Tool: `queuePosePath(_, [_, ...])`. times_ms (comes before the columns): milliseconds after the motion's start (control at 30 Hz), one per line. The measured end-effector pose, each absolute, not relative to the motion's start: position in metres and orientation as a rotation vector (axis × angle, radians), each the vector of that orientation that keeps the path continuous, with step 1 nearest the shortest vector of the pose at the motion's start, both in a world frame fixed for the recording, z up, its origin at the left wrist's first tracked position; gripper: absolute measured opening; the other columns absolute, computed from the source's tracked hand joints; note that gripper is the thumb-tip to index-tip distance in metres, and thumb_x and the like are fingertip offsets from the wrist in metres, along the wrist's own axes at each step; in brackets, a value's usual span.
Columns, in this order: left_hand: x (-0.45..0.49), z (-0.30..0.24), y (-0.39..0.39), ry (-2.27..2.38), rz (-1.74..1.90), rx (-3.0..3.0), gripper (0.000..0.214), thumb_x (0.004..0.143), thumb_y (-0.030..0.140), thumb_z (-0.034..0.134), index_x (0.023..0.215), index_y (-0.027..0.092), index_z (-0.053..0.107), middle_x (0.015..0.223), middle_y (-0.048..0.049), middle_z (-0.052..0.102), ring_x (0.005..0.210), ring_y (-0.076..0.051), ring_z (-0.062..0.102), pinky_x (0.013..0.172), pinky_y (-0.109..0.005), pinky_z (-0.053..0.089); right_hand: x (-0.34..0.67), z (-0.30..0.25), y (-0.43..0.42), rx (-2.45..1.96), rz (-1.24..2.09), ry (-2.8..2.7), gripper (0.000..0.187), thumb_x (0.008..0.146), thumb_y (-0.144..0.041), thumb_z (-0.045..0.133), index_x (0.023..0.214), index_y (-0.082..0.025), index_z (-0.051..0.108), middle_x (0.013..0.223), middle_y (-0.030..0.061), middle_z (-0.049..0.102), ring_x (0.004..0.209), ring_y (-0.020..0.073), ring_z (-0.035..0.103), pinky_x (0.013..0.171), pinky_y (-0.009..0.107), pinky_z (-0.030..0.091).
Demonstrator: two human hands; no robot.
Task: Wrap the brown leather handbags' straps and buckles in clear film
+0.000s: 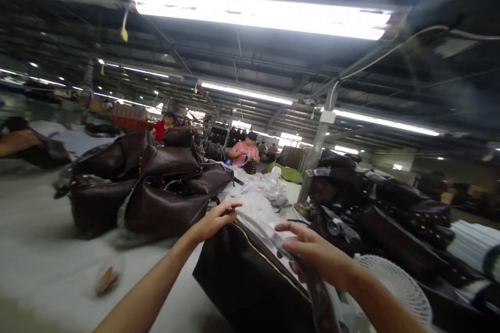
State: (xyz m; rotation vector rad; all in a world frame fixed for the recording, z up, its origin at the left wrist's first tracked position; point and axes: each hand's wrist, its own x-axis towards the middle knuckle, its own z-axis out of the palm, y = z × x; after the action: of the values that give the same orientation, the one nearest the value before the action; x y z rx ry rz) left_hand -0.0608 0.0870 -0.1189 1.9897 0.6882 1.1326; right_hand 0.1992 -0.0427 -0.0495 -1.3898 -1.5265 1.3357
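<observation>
A dark brown leather handbag (250,276) with a gold zip along its top stands tilted in front of me. My left hand (216,221) is closed at the bag's far top corner, its fingers bent over the edge. A pale, clear plastic strip (258,226) runs along the bag's top between my hands. My right hand (312,250) curls around the bag's dark strap (322,302), near the strip's close end. Its fingers are partly bent, with the fingertips showing below. The bag's lower part is out of view.
Several brown handbags (164,208) are piled on the white table (50,255) at left. More studded bags (390,218) are stacked at right, beside a white fan grille (398,281). A metal post (318,145) stands ahead. Crumpled plastic (269,187) and a person in pink (242,153) are farther off.
</observation>
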Motion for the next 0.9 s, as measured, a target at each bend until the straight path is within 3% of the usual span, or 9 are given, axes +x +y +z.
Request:
queuePosePath(133, [-0.074, -0.111, 0.062, 0.586, 1.014, 2.019, 0.047, 0.085, 0.036, 0.058, 0.130, 0.025, 0.057, 0.130, -0.0050, 0.058, 0.123, -0.027, 0.049, 0.108, -0.039, 0.032, 0.197, -0.071, -0.061, -1.471, 0.892, -1.813, 0.036, 0.074, -0.037, 0.064, 0.105, -0.018, 0.060, 0.080, 0.0005, 0.068, 0.076, 0.0177, 0.065, 0.070, 0.027, 0.051])
queuePosePath(267, [-0.076, -0.103, 0.033, 0.645, 1.242, 2.099, 0.033, 0.087, 0.033, 0.056, 0.116, 0.022, 0.066, 0.121, -0.0074, 0.062, 0.116, -0.025, 0.053, 0.105, -0.037, 0.035, 0.190, -0.086, -0.073, -1.490, 0.410, -1.918, 0.034, 0.081, -0.033, 0.054, 0.110, -0.019, 0.064, 0.104, 0.0075, 0.073, 0.101, 0.0250, 0.065, 0.088, 0.033, 0.049])
queuePosePath(433, [-0.073, -0.092, 0.008, 0.888, 1.506, 2.106, 0.021, 0.078, 0.026, 0.062, 0.094, 0.021, 0.074, 0.114, -0.0089, 0.061, 0.114, -0.026, 0.052, 0.104, -0.038, 0.035, 0.181, -0.105, -0.072, -1.449, 0.100, -1.893, 0.036, 0.084, -0.031, 0.050, 0.115, -0.022, 0.065, 0.110, 0.0094, 0.073, 0.101, 0.0277, 0.068, 0.087, 0.036, 0.053])
queuePosePath(600, [-0.075, -0.071, -0.007, 0.894, 1.171, 1.790, 0.030, 0.065, 0.018, 0.061, 0.093, 0.017, 0.071, 0.100, -0.0060, 0.067, 0.098, -0.024, 0.058, 0.089, -0.034, 0.041, 0.177, -0.120, -0.063, -1.412, -0.136, -1.981, 0.040, 0.089, -0.027, 0.040, 0.122, -0.019, 0.062, 0.120, 0.0136, 0.069, 0.100, 0.0291, 0.070, 0.080, 0.037, 0.057])
queuePosePath(733, [-0.071, -0.062, -0.006, 0.967, 1.048, 1.554, 0.018, 0.058, 0.026, 0.070, 0.071, 0.014, 0.064, 0.082, -0.0033, 0.066, 0.077, -0.018, 0.057, 0.071, -0.028, 0.039, 0.173, -0.123, -0.062, -1.419, -0.245, -2.033, 0.041, 0.090, -0.019, 0.035, 0.123, -0.016, 0.060, 0.118, 0.0144, 0.070, 0.098, 0.0291, 0.070, 0.076, 0.037, 0.058])
queuePosePath(900, [-0.071, -0.060, 0.004, 1.013, 0.971, 1.559, 0.020, 0.056, 0.029, 0.076, 0.063, 0.013, 0.066, 0.069, -0.0026, 0.062, 0.069, -0.016, 0.054, 0.067, -0.027, 0.036, 0.171, -0.110, -0.060, -1.464, -0.381, -2.084, 0.041, 0.090, -0.012, 0.036, 0.123, -0.016, 0.060, 0.113, 0.0155, 0.071, 0.094, 0.0288, 0.071, 0.076, 0.036, 0.057])
